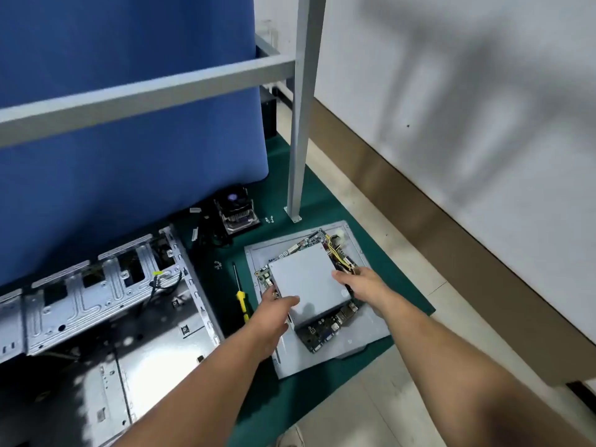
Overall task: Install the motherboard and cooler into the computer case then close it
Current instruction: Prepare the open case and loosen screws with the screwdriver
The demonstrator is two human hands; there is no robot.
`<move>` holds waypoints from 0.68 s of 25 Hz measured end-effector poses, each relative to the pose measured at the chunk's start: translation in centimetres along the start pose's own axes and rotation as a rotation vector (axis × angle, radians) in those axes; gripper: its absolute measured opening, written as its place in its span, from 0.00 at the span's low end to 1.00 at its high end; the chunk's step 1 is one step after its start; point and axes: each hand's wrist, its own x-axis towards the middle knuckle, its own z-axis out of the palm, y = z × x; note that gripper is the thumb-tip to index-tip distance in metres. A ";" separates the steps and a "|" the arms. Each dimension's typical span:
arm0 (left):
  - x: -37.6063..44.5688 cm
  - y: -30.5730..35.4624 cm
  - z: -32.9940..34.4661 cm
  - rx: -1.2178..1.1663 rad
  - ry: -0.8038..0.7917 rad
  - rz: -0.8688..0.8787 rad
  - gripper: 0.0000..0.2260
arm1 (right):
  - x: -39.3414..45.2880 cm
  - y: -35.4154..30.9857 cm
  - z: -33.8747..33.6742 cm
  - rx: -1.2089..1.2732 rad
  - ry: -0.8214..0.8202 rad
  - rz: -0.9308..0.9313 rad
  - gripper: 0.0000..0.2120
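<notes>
The green motherboard (pixel 325 330) lies on a loose grey side panel (pixel 371 333) on the green mat. A grey metal power supply box (pixel 309 279) with yellow and black wires at its far corner sits on top of the board. My left hand (pixel 274 312) grips the box's near-left edge, with the thumb on top. My right hand (pixel 361 282) grips its right edge by the wires. The open computer case (pixel 154 333) lies on its side to the left. The cooler (pixel 237 209), a black fan on a finned heatsink, stands at the back by the blue partition.
A yellow-handled screwdriver (pixel 241 298) lies between the case and the panel. Small screws (pixel 269 219) sit near the foot of a grey metal post (pixel 298 124), and more screws (pixel 218 265) lie by the case's corner. Beyond the mat's (pixel 396 285) right edge is tiled floor.
</notes>
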 end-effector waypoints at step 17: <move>1.8 0.3 -0.1 -0.121 0.029 0.032 0.25 | 0.2 -0.1 2.7 0.251 0.073 -0.191 0.40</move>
